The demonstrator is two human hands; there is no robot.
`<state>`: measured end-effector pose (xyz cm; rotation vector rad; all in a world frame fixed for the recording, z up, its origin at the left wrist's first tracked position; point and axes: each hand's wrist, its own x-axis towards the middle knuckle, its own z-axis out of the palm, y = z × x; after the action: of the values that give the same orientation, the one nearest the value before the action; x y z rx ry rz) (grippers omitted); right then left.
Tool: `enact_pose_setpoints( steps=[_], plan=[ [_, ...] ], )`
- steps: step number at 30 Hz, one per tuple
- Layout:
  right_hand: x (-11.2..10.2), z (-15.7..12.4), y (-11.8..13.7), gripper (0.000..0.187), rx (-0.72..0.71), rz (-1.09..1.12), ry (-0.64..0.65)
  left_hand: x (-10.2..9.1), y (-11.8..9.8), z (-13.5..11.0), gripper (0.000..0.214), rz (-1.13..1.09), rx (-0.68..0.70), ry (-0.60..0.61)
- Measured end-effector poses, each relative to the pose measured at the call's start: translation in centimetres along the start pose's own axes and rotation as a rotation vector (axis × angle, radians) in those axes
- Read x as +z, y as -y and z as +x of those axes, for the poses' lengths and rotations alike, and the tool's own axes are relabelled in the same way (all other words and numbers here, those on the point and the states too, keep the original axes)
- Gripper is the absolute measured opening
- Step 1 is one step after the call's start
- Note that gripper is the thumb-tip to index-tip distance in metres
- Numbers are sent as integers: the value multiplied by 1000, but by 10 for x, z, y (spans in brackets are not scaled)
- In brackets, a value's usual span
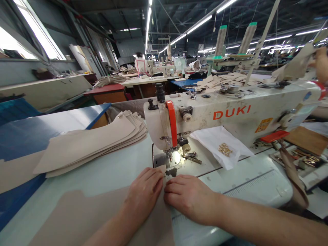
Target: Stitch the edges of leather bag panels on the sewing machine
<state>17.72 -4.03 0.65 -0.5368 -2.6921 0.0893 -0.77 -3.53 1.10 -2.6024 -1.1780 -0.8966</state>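
Observation:
Both hands are at a beige fabric piece (pixel 102 208) lying on the pale green table in front of a white sewing machine (pixel 205 116). The fingers of my left hand (pixel 146 188) are closed on the fabric near its narrow far end, just short of the needle area (pixel 171 159). Facing it, my right hand (pixel 191 198) has its fingers bent and pressed together at the fabric's right edge. The fingertips of both hands nearly meet, and what lies between them is partly hidden. The fabric's tip reaches close to the needle plate (pixel 176 159).
A stack of cut beige pieces (pixel 102 140) lies on the left. On the machine bed are a white cloth (pixel 217 136) with gold-coloured metal parts (pixel 224 149) and a small metal tool (pixel 193 158). Thread cones (pixel 220 41) stand behind. Another person's hand (pixel 321 65) shows at far right.

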Motion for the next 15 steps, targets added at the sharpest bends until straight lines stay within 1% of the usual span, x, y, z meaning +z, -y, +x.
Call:
enact_pose_setpoints(
  steps=[5,9,15],
  plan=[
    [-3,3,1,14,37,-49,-9,1,1,-1,21,3,8,17],
    [-6,8,1,13,66,-111,-3,0,2,-3,21,-35,-18,36],
    [-2,13,-3,9,60,-148,24,-4,1,-4,22,-85,-46,25]
  ],
)
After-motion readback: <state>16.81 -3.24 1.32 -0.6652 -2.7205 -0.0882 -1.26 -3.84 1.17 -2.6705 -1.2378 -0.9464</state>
